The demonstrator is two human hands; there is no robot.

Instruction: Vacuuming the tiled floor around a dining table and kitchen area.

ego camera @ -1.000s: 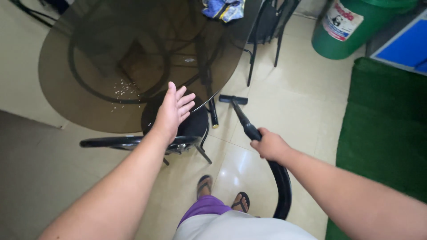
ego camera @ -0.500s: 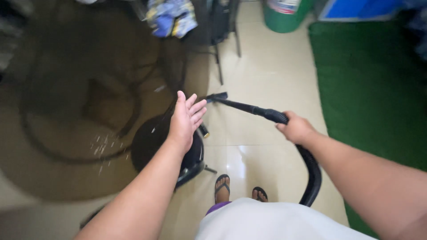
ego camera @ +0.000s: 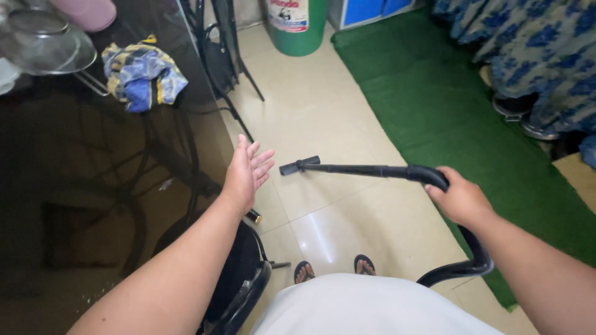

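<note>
My right hand [ego camera: 458, 198] grips the curved black handle of a vacuum wand [ego camera: 363, 169]. The wand runs left to a small black nozzle [ego camera: 298, 165] just above the cream tile floor [ego camera: 323, 118]. My left hand [ego camera: 246, 172] hangs open, fingers spread, over the right edge of a dark tinted glass table [ego camera: 93, 186], holding nothing. A black chair [ego camera: 242, 279] stands below my left forearm. My feet in sandals [ego camera: 335, 268] show at the bottom.
A crumpled blue and yellow cloth [ego camera: 143, 74], a glass lid [ego camera: 43, 37] and a pink container [ego camera: 87, 11] lie on the table. Another black chair [ego camera: 217, 49] stands behind it. A green bin [ego camera: 297, 25], a green mat [ego camera: 459, 136] and blue patterned fabric [ego camera: 534, 49] are at the right.
The view has swung right and up. The wand now points left across the open floor instead of at the table's foot. My left hand stays open over the table edge.
</note>
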